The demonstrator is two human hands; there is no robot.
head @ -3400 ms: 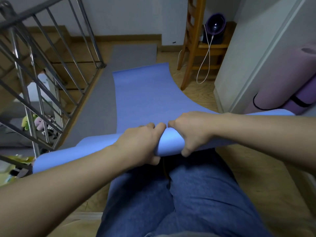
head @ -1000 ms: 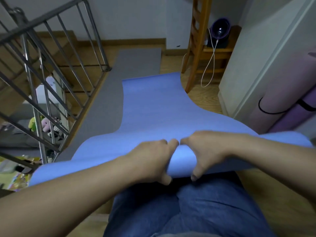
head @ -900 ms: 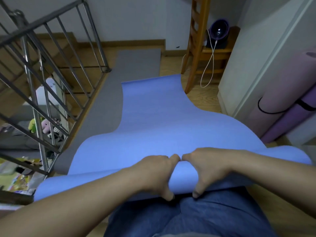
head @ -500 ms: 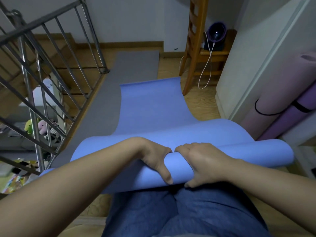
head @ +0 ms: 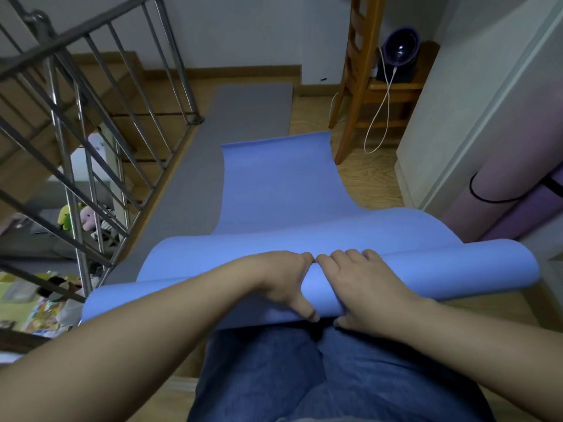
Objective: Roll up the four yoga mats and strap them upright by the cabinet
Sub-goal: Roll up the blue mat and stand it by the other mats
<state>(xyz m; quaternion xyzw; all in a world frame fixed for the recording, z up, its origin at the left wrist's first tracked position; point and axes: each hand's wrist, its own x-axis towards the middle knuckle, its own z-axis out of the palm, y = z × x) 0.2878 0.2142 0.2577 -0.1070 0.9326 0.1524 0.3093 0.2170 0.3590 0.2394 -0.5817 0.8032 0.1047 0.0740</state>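
A blue yoga mat [head: 280, 190] lies lengthways on the floor, its near end rolled into a tube across my knees. My left hand [head: 285, 283] and my right hand [head: 362, 284] sit side by side at the tube's middle, fingers curled over its top and thumbs under it. A grey mat [head: 195, 184] lies flat to the left of the blue one. Two rolled mats, a pink one [head: 499, 190] and a purple one [head: 536, 214], lean against the white cabinet [head: 463, 117] at the right, each with a black strap round it.
A metal stair railing [head: 85, 123] runs along the left with the stairwell beyond. A wooden chair [head: 356, 86] stands past the blue mat's far end, with a white cable [head: 380, 117] hanging from a dark round device [head: 400, 51]. Wooden floor shows at the right.
The rolled tube has grown thicker and the flat part of the blue mat shorter. Both hands have turned forward over the top of the roll.
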